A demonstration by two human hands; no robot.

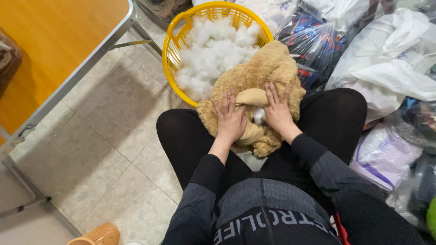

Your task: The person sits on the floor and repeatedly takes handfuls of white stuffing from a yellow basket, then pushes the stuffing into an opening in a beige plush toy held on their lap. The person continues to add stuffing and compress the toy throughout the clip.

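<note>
A tan plush toy (268, 68) lies across my lap, its fuzzy body leaning against a yellow plastic basket (170, 50). My left hand (230, 119) presses flat on the toy's lower part, fingers spread, beside a smooth beige fabric patch (252, 97). My right hand (277, 109) rests on the other side of that patch. Between the two hands a bit of white stuffing (259, 115) shows at an opening in the toy. The basket holds a heap of white fibre filling (213, 47).
An orange-topped folding table (54, 41) with a metal frame stands at the left. Clear and white plastic bags (390, 59) full of goods crowd the right side. A small orange basket (97, 236) sits on the tiled floor (104, 131) near the bottom.
</note>
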